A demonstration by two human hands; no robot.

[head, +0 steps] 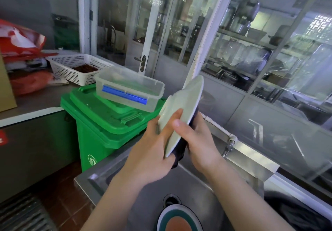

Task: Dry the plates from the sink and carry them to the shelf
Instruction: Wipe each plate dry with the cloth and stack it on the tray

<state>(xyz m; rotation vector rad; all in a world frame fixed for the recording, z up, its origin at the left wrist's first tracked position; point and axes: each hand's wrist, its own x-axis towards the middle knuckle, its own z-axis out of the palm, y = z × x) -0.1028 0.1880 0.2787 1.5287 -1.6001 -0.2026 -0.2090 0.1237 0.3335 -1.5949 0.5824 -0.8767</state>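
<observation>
above the steel sink [201, 182] the left hand [152, 151] grips the pale green plate [181, 108] on its edge, tilted, so the right hand [199, 141] can press a dark cloth [179, 151] behind it. another plate [179, 218] lies in the sink.

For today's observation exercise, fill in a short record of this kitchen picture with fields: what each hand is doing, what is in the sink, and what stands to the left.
left hand: left hand grips the pale plate by its lower edge
right hand: right hand holds a dark cloth against the plate's far side
plate pose: tilted up on edge, above the sink
in sink: a patterned plate near the drain
left of sink: green bin with a clear lidded box on top
behind bin: white basket
</observation>
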